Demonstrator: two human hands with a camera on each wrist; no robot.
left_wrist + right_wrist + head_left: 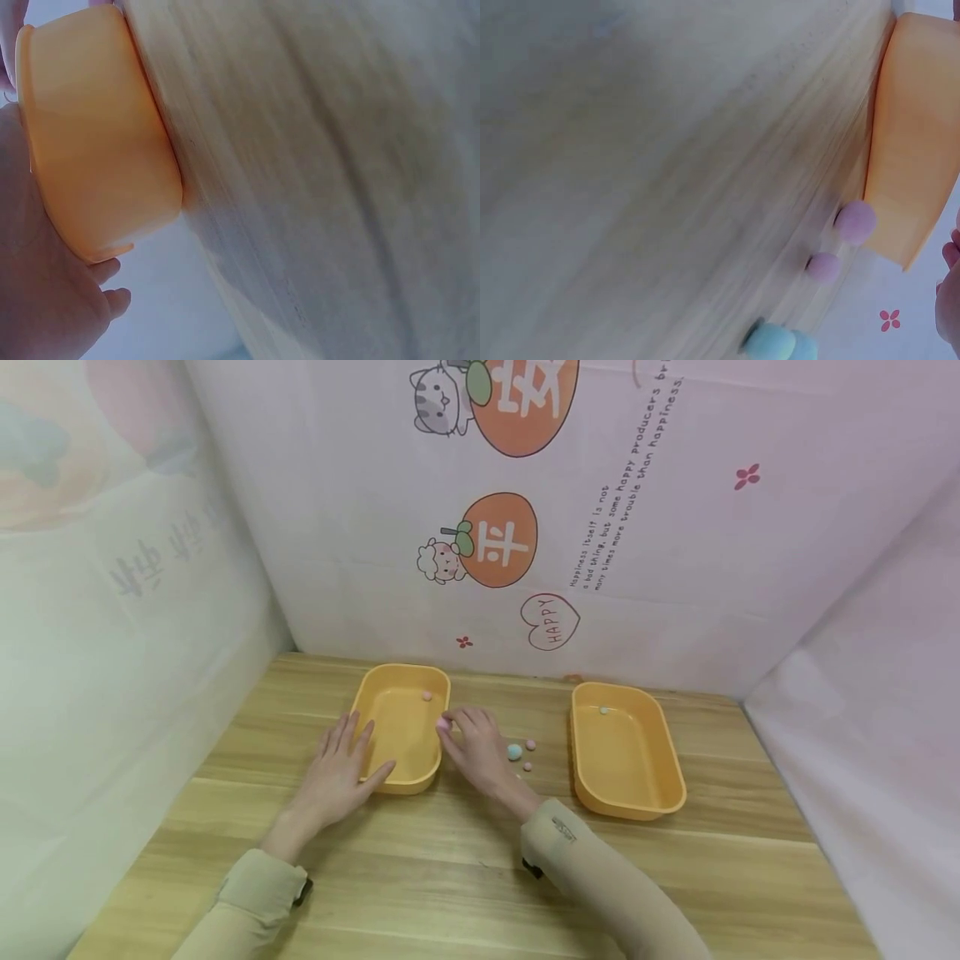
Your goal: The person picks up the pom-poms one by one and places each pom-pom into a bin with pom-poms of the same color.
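Pink matte ball [444, 724] is located at the right-hand rim of the left yellow-orange rectangular tray [401, 735] with rounded corners; contact between ball and rim cannot be determined. Both trays stand near the far edge of the light wood-grain table [420, 868], which meets a white printed cloth [337, 485]; the surface runs from the trays' near ends toward the person, crossed by both forearms; the strip between the trays is partly occupied by the right wrist and loose balls.

Right hand [480, 752]: thumb and forefinger pinch the pink matte ball; the wrist lies to the right of the tray. Left hand [341, 777]: fingers straight and spread, resting at the left rim of the same tray; thumb extended across its near left corner.

Left tray: one small pink ball [427, 696] lies inside near the far right corner; right yellow-orange tray [626, 760], same shape: one small pale blue-green ball [603, 711] lies inside near the far end. On the wood between the trays: two loose pink balls [530, 745], apart; beside them, two light-blue balls [769, 342], overlapping in the right wrist view.
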